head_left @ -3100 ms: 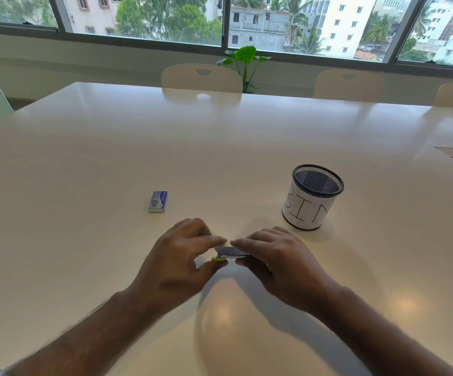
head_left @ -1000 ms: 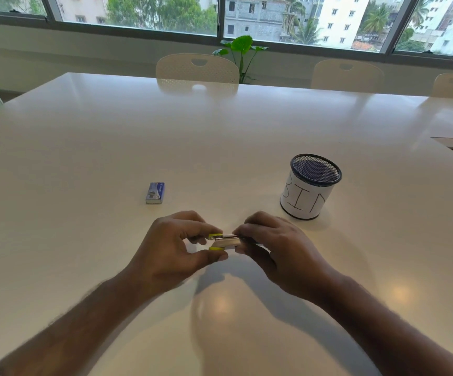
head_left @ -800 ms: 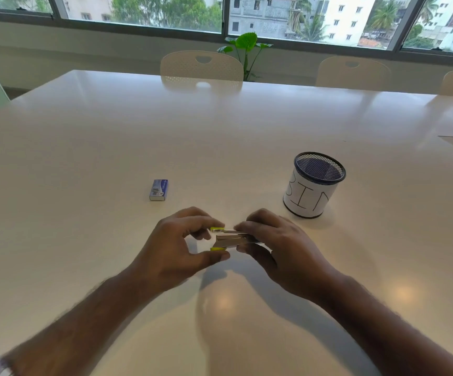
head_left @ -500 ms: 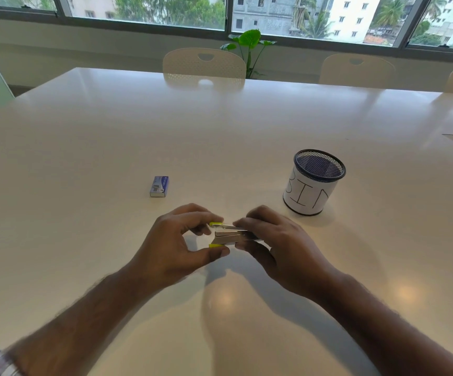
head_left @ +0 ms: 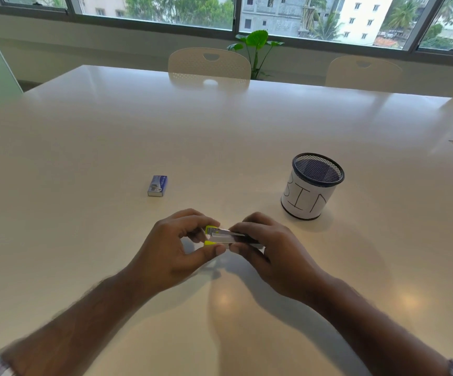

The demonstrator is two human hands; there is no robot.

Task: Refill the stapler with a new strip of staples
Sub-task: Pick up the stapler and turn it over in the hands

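Near the front edge of the table, roughly at its middle, both hands meet over a small stapler; stapler held just above the surface, long axis left to right, metal body with yellow-green plastic showing at its left end; upper and lower yellow parts stand slightly apart at that end, so the stapler appears partly opened, though the inside of the channel is too small to read. Left hand: thumb under the lower yellow tip, index finger curled over the upper one, pinching the left end; remaining fingers folded behind. Right hand: fingers wrapped over the top of the right half, thumb beneath, closed on the body; right end of the stapler hidden by this hand. No loose strip of staples can be made out in either hand; cannot tell whether one is inside.

Staple box: small, blue and white, lying flat on the table, left of centre and farther from the front edge than the hands, well apart from them. Mesh cup: black wire, upright, paper wrap lettered "BIN", right of centre, near the right hand but not touching. Chairs stand along the far edge; a green plant behind them below the window.
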